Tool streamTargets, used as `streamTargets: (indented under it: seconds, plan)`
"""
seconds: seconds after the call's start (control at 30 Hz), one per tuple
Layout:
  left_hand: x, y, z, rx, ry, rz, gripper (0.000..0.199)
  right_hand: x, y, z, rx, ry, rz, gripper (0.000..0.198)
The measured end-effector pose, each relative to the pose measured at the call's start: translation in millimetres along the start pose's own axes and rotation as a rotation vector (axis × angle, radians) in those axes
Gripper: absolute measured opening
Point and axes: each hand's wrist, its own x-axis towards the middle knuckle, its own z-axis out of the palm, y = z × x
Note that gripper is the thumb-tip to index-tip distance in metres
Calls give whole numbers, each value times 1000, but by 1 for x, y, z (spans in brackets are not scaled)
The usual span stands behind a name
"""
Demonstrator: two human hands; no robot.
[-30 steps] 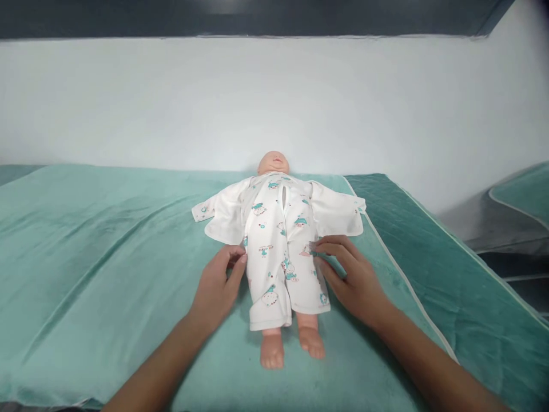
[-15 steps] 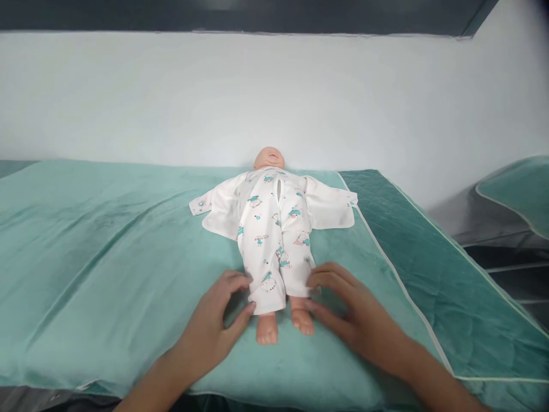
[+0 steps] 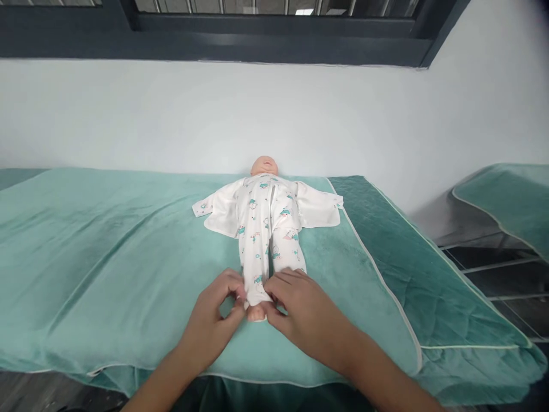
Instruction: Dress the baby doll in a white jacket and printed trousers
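A baby doll (image 3: 265, 165) lies on its back, its head toward the wall. It wears white printed pants (image 3: 256, 246), and a white shirt (image 3: 318, 207) spreads out at both sides with its sleeves stretched. My left hand (image 3: 219, 309) pinches the outer edge of the pant cuff on the left of the picture. On the inner edge of that same cuff, my right hand (image 3: 295, 309) has thumb and fingers closed. One doll foot (image 3: 256, 313) shows just below the cuff, between my hands. The doll's other foot is hidden behind my right hand.
A light green blanket (image 3: 128, 274) covers the bed beneath the doll. Darker quilted cover (image 3: 412, 263) shows on the right, near a metal rack (image 3: 493, 269) and another green cloth (image 3: 510, 200). Behind stands a white wall (image 3: 214, 114) below a dark window frame (image 3: 274, 43).
My right hand has moved left from the far pant leg to the leg on the left. Both hands now grip that cuff, which is drawn narrower and lower. The view has tilted up.
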Motion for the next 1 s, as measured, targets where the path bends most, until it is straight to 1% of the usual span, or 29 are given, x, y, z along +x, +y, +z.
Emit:
streamTargets:
  seconds: [0.1, 0.13, 0.17, 0.2, 0.23, 0.3, 0.37, 0.43, 0.53, 0.6, 0.67, 0.73, 0.83, 0.93, 1.0]
  plan:
    - [-11, 1, -16, 91, -80, -5, 14, -17, 7, -9, 169, -11, -12, 12]
    - [-12, 1, -20, 118, -98, -22, 13, -22, 13, -11, 201, 8, 13, 9]
    - [-12, 2, -22, 143, -93, -37, 13, -26, 20, -12, 205, 45, 57, 6]
    - [-11, 5, -23, 166, -73, -38, 13, -29, 29, -11, 177, 94, 114, 8]
    - [-8, 8, -21, 188, -43, -23, 13, -32, 39, -9, 120, 150, 179, 15]
    - [0, 19, -11, 241, -11, 68, 13, -33, 56, 2, 15, 210, 287, 27]
    - [11, 30, 5, 336, -56, 192, 14, -30, 68, 13, -29, 223, 327, 23]
    - [22, 40, 23, 471, -111, 256, 13, -25, 69, 20, -16, 236, 299, 14]
    - [35, 47, 42, 617, -142, 266, 10, -20, 59, 17, 77, 327, 201, 12]
    - [42, 47, 48, 664, -127, 255, 8, -20, 51, 8, 123, 408, 133, 11]
    - [46, 44, 49, 694, -92, 235, 1, -22, 46, 0, 131, 435, 77, 9]
    - [48, 40, 47, 712, -66, 234, 8, -23, 47, -3, 128, 399, 53, 8]
    - [41, 36, 42, 698, -57, 272, 15, -29, 53, 1, 108, 318, 65, 10]
    - [24, 41, 36, 627, -80, 335, 17, -41, 53, 7, 120, 190, 52, 10]
    - [12, 47, 31, 571, -131, 399, 17, -50, 50, 5, 133, 94, 39, 10]
